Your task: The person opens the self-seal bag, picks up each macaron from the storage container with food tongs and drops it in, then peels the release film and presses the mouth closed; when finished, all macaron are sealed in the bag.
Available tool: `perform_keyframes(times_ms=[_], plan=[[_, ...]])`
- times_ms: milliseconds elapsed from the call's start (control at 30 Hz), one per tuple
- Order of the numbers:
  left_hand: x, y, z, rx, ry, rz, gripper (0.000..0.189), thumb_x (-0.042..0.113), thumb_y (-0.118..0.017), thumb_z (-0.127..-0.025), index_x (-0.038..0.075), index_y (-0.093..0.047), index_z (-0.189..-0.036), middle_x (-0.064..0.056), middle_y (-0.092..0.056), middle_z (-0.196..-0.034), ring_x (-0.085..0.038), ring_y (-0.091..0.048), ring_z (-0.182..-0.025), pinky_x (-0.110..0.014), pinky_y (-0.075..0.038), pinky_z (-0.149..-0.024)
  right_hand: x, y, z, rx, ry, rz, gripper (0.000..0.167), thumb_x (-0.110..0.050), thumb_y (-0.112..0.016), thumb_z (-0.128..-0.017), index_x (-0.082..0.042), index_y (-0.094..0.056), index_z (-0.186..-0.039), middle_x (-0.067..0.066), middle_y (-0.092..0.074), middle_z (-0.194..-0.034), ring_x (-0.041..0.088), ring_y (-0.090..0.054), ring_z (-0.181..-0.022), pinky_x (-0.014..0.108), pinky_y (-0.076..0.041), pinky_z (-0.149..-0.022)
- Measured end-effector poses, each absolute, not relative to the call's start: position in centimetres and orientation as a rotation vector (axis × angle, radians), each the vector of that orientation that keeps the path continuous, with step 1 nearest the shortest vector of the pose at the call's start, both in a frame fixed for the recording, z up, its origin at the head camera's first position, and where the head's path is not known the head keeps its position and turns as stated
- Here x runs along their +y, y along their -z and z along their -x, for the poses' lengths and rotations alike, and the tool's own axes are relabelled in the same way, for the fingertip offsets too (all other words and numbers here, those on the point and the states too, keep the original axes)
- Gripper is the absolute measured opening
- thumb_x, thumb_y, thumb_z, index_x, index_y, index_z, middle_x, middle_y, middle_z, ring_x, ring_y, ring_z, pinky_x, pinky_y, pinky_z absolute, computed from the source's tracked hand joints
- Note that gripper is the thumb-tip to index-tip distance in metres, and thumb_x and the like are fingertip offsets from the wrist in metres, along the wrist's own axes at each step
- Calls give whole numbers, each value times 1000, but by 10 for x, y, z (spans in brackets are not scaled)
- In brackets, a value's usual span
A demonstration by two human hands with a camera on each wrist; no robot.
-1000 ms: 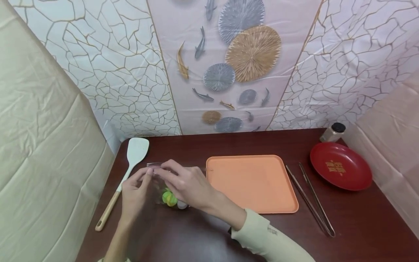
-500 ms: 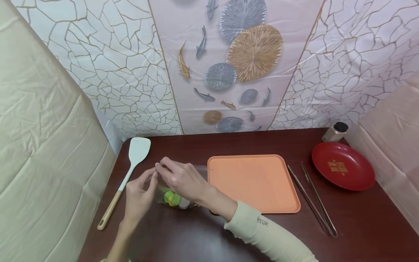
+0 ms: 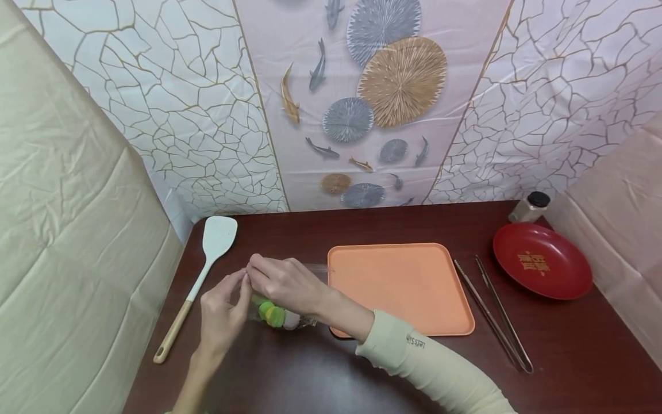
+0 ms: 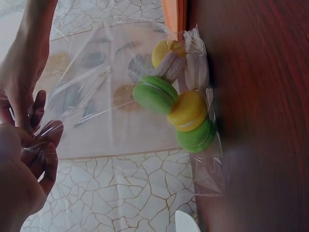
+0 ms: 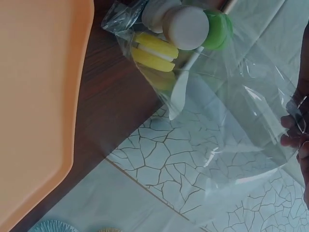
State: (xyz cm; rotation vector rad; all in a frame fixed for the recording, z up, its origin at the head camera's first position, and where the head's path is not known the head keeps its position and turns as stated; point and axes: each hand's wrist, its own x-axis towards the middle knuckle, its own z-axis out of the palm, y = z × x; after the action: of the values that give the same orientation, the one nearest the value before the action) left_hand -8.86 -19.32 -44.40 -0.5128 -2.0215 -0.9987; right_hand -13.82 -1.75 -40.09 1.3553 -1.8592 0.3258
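Observation:
A clear plastic bag [image 4: 208, 175] of macarons stands on the table, its bottom down and its top drawn up. My left hand [image 3: 222, 313] pinches the bag's upper edge between thumb and fingers. Right against it, my right hand [image 3: 287, 290] pinches the same edge, so the fingertips of both hands meet. Inside the bag lie green macarons [image 4: 154, 94], yellow macarons [image 4: 187, 111] and pale ones [image 5: 186, 27]. In the head view my right hand and forearm cover part of the bag. Just what the fingertips do to the plastic cannot be made out.
An orange tray [image 3: 400, 287] lies right of the bag. Beyond it are metal tongs [image 3: 496, 319], a red plate [image 3: 542, 261] and a black-lidded jar [image 3: 530, 207]. A white spatula [image 3: 217, 236] with a wooden handle lies at the left. Patterned cloth [image 3: 207, 115] hangs behind the table.
Both hands have shifted slightly, and their fingertips have come closer together at the bag's edge. My right hand has dipped a little since half a second ago. The macarons stay near the same spot.

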Motion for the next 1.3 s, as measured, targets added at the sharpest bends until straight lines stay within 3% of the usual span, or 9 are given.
perform_keyframes(times_ms=[267, 433, 567, 700, 833, 933, 1100, 1300], plan=[[-193, 448, 89, -2014, 1014, 532, 17, -20, -69, -86, -14, -77, -99, -22, -75, -78, -24, -63, -60, -24, -51, -56, -18, 400, 136, -1931, -441, -1331, 7, -9, -82, -97, -3, -77, -98, 2, -62, -95, 3, -59, -70, 9, -55, -65], [-193, 449, 89, -1986, 1013, 559, 19, -19, -70, -88, -13, -79, -103, -21, -78, -81, -27, -67, -63, -26, -52, -57, -20, 401, 136, -1979, -624, -1296, 3, -1, -76, -98, 0, -79, -97, 4, -64, -92, 4, -63, -69, 4, -53, -69], [-194, 452, 92, -1926, 1002, 611, 14, -5, -68, -100, -13, -80, -105, -21, -78, -83, -28, -68, -64, -27, -53, -56, -23, 403, 137, -1994, -872, -1281, 6, 5, -73, -96, 3, -77, -93, 6, -67, -90, 7, -67, -72, 2, -51, -74], [-195, 456, 97, -1878, 1005, 642, 26, 8, -65, -108, -13, -80, -104, -22, -79, -84, -26, -67, -63, -26, -53, -56, -24, 404, 137, -1997, -1103, -1234, 9, 10, -72, -95, 4, -78, -90, 8, -70, -88, 9, -68, -73, 4, -53, -74], [-193, 459, 98, -1850, 1054, 645, 16, -10, -67, -96, -15, -79, -105, -24, -79, -85, -22, -67, -65, -22, -53, -59, -22, 404, 137, -2005, -1313, -1168, 8, 10, -73, -95, 5, -79, -92, 9, -71, -87, 11, -68, -70, 9, -56, -68], [-190, 458, 98, -1840, 1093, 630, 23, -19, -66, -88, -16, -79, -107, -25, -80, -88, -21, -69, -68, -15, -54, -65, -20, 407, 137, -1988, -1392, -1130, 8, 10, -73, -96, 5, -79, -93, 8, -71, -88, 10, -66, -69, 10, -55, -66], [-186, 456, 97, -1832, 1146, 611, 26, -21, -65, -89, -15, -79, -110, -26, -81, -94, -29, -74, -73, -8, -56, -78, -18, 413, 137, -1908, -1346, -1105, 11, 12, -72, -96, 3, -79, -93, 8, -71, -90, 10, -65, -71, 10, -55, -67], [-185, 455, 98, -1845, 1146, 599, 28, -19, -64, -92, -10, -80, -113, -22, -83, -98, -21, -69, -67, -13, -51, -65, -11, 417, 139, -1832, -1426, -1035, 12, 14, -71, -95, 5, -78, -95, 10, -71, -91, 13, -66, -68, 12, -56, -64]])
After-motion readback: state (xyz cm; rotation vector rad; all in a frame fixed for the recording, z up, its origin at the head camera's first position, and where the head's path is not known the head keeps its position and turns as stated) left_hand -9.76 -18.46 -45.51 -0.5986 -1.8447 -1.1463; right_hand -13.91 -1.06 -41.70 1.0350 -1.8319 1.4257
